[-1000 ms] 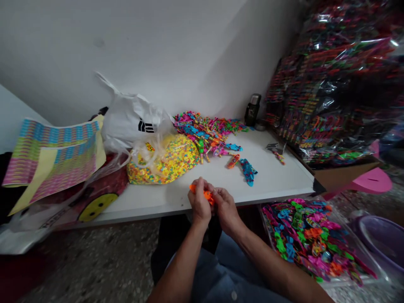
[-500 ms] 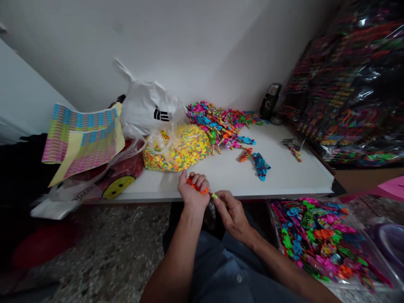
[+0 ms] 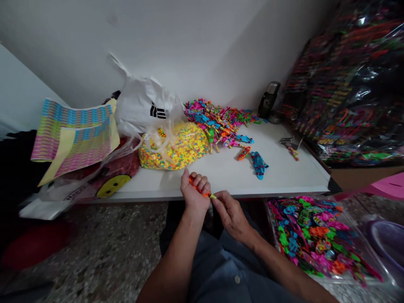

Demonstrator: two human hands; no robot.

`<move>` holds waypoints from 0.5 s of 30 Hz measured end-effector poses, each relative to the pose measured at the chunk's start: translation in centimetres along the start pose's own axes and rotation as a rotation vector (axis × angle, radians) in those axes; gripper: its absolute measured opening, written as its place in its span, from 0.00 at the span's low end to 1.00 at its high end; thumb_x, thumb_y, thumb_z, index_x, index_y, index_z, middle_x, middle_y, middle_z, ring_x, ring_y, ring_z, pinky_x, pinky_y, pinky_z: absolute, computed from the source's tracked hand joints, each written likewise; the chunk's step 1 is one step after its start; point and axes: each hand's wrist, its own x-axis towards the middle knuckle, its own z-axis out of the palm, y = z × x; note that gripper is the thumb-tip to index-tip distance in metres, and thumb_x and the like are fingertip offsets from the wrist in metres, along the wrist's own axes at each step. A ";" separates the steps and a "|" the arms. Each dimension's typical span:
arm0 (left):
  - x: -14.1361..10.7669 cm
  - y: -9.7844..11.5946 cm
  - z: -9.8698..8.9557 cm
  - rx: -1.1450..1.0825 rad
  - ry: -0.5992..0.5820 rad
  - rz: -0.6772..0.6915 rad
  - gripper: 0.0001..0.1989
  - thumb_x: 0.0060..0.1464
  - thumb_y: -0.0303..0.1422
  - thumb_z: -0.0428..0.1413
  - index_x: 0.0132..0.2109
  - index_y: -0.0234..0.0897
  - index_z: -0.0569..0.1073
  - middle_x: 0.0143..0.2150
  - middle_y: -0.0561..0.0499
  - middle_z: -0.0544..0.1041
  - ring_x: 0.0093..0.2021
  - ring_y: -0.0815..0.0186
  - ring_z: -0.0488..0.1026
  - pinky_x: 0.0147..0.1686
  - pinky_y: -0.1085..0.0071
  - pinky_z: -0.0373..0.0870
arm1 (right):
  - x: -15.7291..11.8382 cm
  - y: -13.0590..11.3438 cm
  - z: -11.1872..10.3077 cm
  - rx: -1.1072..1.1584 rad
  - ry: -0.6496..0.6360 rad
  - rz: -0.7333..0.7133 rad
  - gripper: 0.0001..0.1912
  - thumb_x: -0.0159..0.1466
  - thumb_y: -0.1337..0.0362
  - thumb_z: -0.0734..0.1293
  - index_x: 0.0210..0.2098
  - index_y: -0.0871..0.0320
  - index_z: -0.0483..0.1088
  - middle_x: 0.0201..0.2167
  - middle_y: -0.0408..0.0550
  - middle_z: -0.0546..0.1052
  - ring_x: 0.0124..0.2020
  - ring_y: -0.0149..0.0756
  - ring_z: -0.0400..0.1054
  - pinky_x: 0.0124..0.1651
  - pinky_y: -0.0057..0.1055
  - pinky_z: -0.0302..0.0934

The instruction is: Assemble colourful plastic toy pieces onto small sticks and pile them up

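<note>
My left hand (image 3: 196,191), palm up, has its fingers curled round an orange plastic piece (image 3: 205,194) near the table's front edge. Just right of it, my right hand (image 3: 229,208) pinches a small yellow-green piece (image 3: 213,196) at the end of the orange one. Behind my hands lies a clear bag of yellow and multicoloured beads (image 3: 179,147). A pile of colourful plastic toys (image 3: 217,118) spreads beside that bag. Closer to me are an orange toy (image 3: 243,153) and some blue skateboard-shaped toys (image 3: 259,165).
A white plastic bag (image 3: 142,103) and printed sheets (image 3: 75,134) are at the left. A dark flask (image 3: 269,100) stands at the back right. Large wrapped toy bundles (image 3: 350,97) rise at the right. A bag of toys (image 3: 318,235) sits below the table edge, near a purple basin (image 3: 386,240).
The view has shifted slightly, so the table items appear a little further left. Both hands keep their hold, with only slight movement.
</note>
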 end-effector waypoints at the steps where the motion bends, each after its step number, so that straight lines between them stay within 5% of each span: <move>1: -0.1 -0.1 0.0 0.022 -0.006 0.012 0.20 0.57 0.42 0.58 0.31 0.36 0.56 0.20 0.60 0.47 0.16 0.76 0.46 0.14 0.77 0.37 | -0.1 0.0 0.1 0.006 -0.001 0.005 0.11 0.72 0.59 0.58 0.44 0.59 0.66 0.33 0.44 0.70 0.33 0.29 0.62 0.37 0.26 0.57; 15: 0.6 -1.7 -1.1 0.111 -0.017 -0.026 0.21 0.56 0.36 0.60 0.31 0.37 0.52 0.21 0.60 0.46 0.16 0.77 0.45 0.14 0.78 0.38 | -0.6 1.4 0.6 -0.100 0.051 -0.041 0.09 0.73 0.62 0.56 0.45 0.60 0.63 0.34 0.46 0.69 0.33 0.30 0.62 0.38 0.28 0.56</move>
